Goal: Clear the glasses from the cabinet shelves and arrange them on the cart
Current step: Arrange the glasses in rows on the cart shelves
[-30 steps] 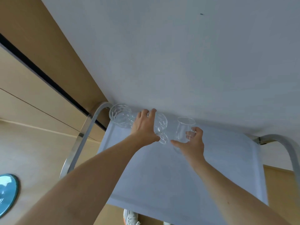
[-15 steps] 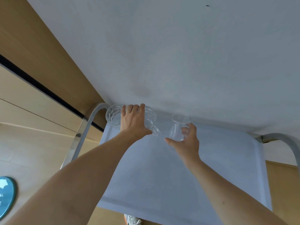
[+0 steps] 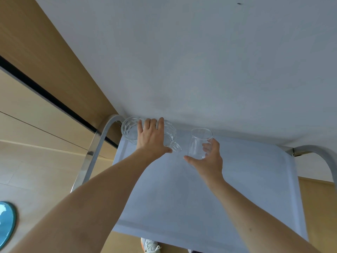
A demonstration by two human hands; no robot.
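The cart's pale blue-grey tray lies below me. At its far left corner stands a faceted clear glass. Right beside it is a second faceted glass with a small handle; my left hand is closed over it from above, thumb by the handle, and hides part of both. To the right, my right hand grips a plain clear tumbler, upright with its base at the tray's far edge. Whether the base touches the tray is unclear.
Curved metal cart handles rise at the left and right ends. A white wall stands behind the cart and wooden cabinet panels run along the left. A blue round object and a shoe lie below.
Both hands moved toward the tray's far left. The handled faceted glass came down beside the other faceted glass, and the plain tumbler went lower and upright.
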